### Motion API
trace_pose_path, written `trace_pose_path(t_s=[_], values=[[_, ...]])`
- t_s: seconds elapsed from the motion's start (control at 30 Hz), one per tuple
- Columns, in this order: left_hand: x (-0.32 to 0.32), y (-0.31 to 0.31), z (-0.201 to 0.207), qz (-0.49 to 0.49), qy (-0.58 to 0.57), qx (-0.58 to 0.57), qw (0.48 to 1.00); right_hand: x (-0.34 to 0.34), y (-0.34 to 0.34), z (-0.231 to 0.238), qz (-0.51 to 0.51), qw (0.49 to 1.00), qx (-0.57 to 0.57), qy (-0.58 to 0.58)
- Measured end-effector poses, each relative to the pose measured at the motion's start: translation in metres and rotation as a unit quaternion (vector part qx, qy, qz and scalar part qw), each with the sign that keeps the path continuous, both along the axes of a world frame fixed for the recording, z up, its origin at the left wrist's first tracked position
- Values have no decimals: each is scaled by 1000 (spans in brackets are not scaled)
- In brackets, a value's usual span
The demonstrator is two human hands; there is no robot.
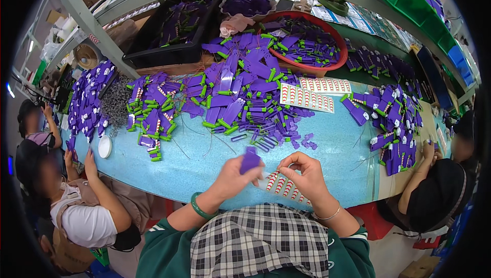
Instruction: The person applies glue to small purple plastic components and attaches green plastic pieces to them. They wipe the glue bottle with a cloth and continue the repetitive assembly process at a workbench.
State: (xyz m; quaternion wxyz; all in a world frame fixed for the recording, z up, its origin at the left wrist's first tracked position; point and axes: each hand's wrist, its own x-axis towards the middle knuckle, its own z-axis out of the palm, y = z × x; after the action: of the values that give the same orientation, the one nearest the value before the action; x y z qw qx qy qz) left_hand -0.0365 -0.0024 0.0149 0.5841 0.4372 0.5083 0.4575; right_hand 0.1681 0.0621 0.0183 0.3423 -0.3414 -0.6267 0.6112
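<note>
A long table with a pale blue, glossy top [327, 157] spreads beneath and beyond the fingers. Far past the left fingers, toward the left, stands a deep black rectangular tray [135, 62] of purple and green pieces; beyond the right fingers is a round red basin [343, 48] filled with similar ones. Nearer, straight ahead of the fingers, lies a broad, loose heap of flat purple pieces with bright green ends [240, 93]. Well to the right of the right fingers is a heap of purple pieces with white and green tips [394, 124]. Ahead of the right fingers, short of the basin, lie 2 white sheets with rows of red curved marks [309, 100]. The left hand [232, 178], partly blurred, has its fingers clasped around 1 flat purple piece [250, 160], which sticks up above them. The right hand [307, 175] has its thumb and forefinger pinched on the upper end of a white sticker sheet with red curved marks [284, 188], just beside the left fingertips; whether they also grip a single sticker is too small to tell. Far left of the left fingers sits a small round white dish [105, 146].
</note>
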Motion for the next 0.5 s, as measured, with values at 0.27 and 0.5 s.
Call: trace_pose_path(t_s=[0.27,0.5], values=[[19,12,6,-24,-87,-29,996,-6,-11,15,-116,988,101,17],[25,8,3,1,-211,-47,976,-9,-16,-8,-71,995,48,41]])
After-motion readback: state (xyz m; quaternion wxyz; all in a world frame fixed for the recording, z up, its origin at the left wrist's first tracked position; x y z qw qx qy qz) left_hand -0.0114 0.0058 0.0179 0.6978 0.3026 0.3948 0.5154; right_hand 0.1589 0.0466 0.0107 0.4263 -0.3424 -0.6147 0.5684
